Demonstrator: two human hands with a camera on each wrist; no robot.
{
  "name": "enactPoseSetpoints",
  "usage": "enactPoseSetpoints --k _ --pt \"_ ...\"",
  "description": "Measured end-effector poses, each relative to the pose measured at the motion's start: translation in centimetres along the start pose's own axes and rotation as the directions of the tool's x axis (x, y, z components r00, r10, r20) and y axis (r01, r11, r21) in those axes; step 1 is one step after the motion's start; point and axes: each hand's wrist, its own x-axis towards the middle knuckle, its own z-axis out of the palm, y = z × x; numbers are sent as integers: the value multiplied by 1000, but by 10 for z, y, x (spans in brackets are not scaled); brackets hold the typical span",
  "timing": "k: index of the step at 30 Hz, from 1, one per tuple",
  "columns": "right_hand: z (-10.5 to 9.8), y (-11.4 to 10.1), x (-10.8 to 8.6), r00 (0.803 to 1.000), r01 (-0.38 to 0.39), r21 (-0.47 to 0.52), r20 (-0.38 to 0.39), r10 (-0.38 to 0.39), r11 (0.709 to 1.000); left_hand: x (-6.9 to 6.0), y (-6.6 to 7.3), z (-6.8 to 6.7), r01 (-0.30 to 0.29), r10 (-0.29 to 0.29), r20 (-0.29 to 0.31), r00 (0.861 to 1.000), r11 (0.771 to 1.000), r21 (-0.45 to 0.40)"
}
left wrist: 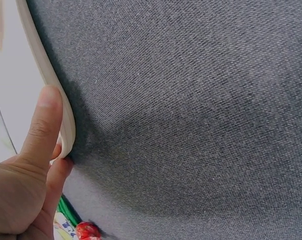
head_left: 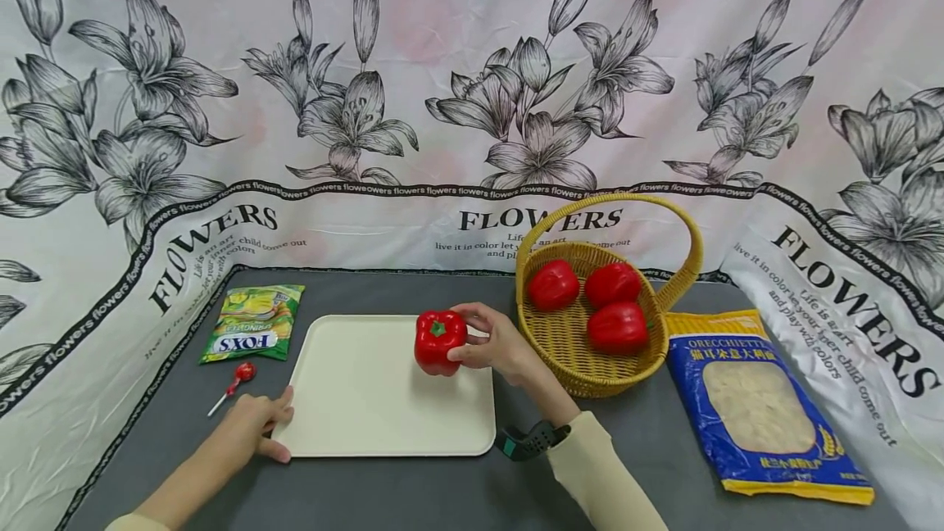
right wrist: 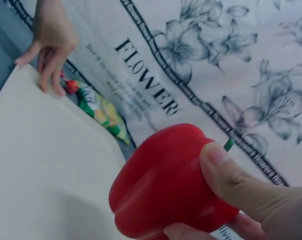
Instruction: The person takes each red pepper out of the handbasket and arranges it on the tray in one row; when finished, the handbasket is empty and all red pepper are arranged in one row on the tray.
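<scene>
One green-and-yellow packet (head_left: 254,322) lies toward the far left of the grey tabletop (head_left: 383,502); its FOX'S lettering reads upside down in the head view. Just nearer, a red lollipop (head_left: 245,371), white stick pointing near-left.

Left hand (head_left: 247,426): at the near-left corner of the cream tray (head_left: 354,392). Grasping that corner, thumb at the near edge, other fingers at the left edge; the left wrist view shows the thumb laid against the rim.

Cream tray: flat on the tabletop, left of centre, corners rounded.

Red bell pepper (head_left: 435,349): held above the right part of the tray, green stem visible. Soft shadow on the tray beneath it.

Right hand (head_left: 501,347): comes in from near right; grasping the pepper, thumb on its nearer side, fingers on its farther side in the head view. Right wrist view: thumb close beside the stem. Dark wristband (head_left: 527,441) at the edge of a pale sleeve (head_left: 597,469).

Yellow woven basket (head_left: 583,390): right of the tray, upright, arched handle raised. Inside, three red peppers (head_left: 618,328): one left, one far right, one near right.

Blue-and-yellow orecchiette bag (head_left: 760,408): flat at right, slanted, far-left corner beside the basket.

Floral cloth (head_left: 848,310): along the right edge, also across the far side and down the left; black-line flowers, FLOWERS lettering.
</scene>
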Motion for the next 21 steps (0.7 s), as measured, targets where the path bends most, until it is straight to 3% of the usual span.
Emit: enactPoseSetpoints --k 5,12,21 --pt "4 8 21 1000 -16 -3 16 17 1000 3 1 3 15 -15 21 1000 1000 -3" --pt "6 12 53 998 -22 -5 55 23 1000 6 2 -1 99 -100 75 992 995 20" --pt "24 22 93 993 -25 30 118 21 999 6 3 -2 119 -118 69 991 993 -8"
